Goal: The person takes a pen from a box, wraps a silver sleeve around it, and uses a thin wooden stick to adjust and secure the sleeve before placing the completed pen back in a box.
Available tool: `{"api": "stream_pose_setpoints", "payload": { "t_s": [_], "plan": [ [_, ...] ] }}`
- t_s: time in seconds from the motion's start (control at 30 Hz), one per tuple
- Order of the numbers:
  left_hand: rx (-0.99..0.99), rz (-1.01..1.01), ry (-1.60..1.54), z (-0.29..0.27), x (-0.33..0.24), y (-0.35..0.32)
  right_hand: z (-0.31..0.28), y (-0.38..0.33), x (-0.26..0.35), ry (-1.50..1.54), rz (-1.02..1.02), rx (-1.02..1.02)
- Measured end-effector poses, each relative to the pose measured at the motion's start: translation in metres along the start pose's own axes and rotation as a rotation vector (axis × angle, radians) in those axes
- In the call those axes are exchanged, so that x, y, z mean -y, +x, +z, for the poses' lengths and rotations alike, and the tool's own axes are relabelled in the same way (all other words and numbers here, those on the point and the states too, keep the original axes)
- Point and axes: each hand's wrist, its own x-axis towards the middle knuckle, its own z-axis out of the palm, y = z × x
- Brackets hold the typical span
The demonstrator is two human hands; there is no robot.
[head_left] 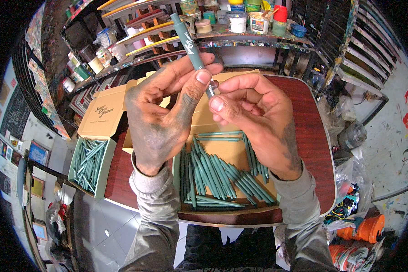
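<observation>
Up in front of me, my left hand (167, 104) pinches a dark green pen (186, 41) with white lettering between thumb and fingers. The pen slants, its upper end to the left. My right hand (256, 113) closes thumb and forefinger on the pen's lower end, where a see-through part with small print shows. Below both hands lies an open cardboard box (276, 190) holding many similar green pens (211, 174). Some lie in loose rows, others crosswise; my forearms and hands hide parts of the box.
At left, a second open box (99, 179) with a printed lid is filled with jumbled green pens. Both boxes rest on a dark red table (303, 136). Behind stand shelves with paint pots (236, 21). Plastic bags and an orange spool (362, 229) sit at the right.
</observation>
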Motion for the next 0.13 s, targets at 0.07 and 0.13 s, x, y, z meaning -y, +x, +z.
{"api": "stream_pose_setpoints", "payload": {
  "t_s": [0.07, 0.13],
  "plan": [
    [-0.004, 0.004, -0.006, 0.0005, 0.0014, -0.0004, -0.0016, 0.0005, 0.0018, -0.022, 0.044, 0.010],
    [-0.023, 0.010, -0.032, 0.0010, 0.0023, -0.0013, -0.0005, 0.0009, 0.0026, -0.031, 0.057, 0.009]
  ]
}}
